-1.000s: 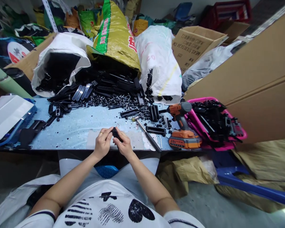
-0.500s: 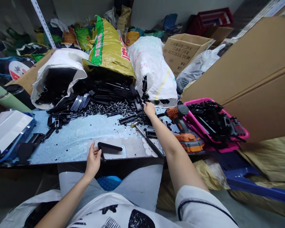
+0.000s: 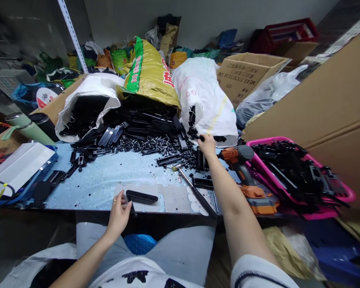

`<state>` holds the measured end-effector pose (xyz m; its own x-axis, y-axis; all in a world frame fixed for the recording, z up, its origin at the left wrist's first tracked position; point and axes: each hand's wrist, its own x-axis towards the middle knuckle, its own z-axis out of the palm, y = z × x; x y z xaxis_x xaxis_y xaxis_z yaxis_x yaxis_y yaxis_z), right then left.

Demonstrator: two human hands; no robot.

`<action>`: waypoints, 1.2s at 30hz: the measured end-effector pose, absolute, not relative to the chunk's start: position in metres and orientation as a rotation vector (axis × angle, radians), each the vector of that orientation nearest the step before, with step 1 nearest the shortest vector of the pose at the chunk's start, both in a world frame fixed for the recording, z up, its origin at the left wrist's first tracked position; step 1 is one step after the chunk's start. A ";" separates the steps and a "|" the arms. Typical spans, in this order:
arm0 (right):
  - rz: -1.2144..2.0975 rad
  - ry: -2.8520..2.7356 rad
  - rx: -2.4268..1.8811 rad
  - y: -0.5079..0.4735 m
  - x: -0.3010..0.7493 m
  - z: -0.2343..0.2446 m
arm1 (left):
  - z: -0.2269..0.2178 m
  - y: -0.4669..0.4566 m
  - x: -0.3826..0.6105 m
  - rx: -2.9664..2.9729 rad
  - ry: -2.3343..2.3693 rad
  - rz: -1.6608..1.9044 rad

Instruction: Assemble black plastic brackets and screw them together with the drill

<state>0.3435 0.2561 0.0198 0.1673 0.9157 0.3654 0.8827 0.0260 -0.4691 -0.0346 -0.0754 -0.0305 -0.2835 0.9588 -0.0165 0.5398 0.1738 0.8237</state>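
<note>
My left hand [image 3: 120, 212] is at the table's front edge, its thumb and fingers closed on the left end of a long black plastic piece [image 3: 142, 197] with rounded ends. That piece lies nearly level above grey cardboard pads. My right hand [image 3: 208, 145] reaches forward to the mouth of a white woven sack [image 3: 207, 96]. Its fingers are pinched around a small black part [image 3: 200, 138], whose shape is mostly hidden. Beside that hand lies a pile of silvery rivet-like pins and black parts [image 3: 156, 145]. A hammer [image 3: 195, 190] rests below, its handle pointing toward me.
An orange and black cordless drill [image 3: 243, 168] stands right of my right forearm, beside a pink basket [image 3: 345, 196] of black parts. A yellow-green sack [image 3: 153, 76] and another white sack [image 3: 87, 86] spill black parts. A large cardboard sheet [image 3: 312, 108] leans at right.
The camera view has turned, so the scene sits further right and lower. My right hand has moved slightly right along the white sack's mouth. My left hand keeps its hold on the long black piece.
</note>
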 end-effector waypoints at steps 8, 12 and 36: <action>0.074 -1.926 -0.877 0.085 0.261 0.108 | 0.019 -0.037 -0.006 2.215 1.743 1.095; 0.532 -1.761 -0.784 0.020 0.201 0.103 | 0.025 -0.024 0.028 2.077 1.388 1.000; 0.351 -3.062 -1.306 -0.008 0.218 0.009 | 0.016 -0.002 -0.004 2.413 1.340 -0.014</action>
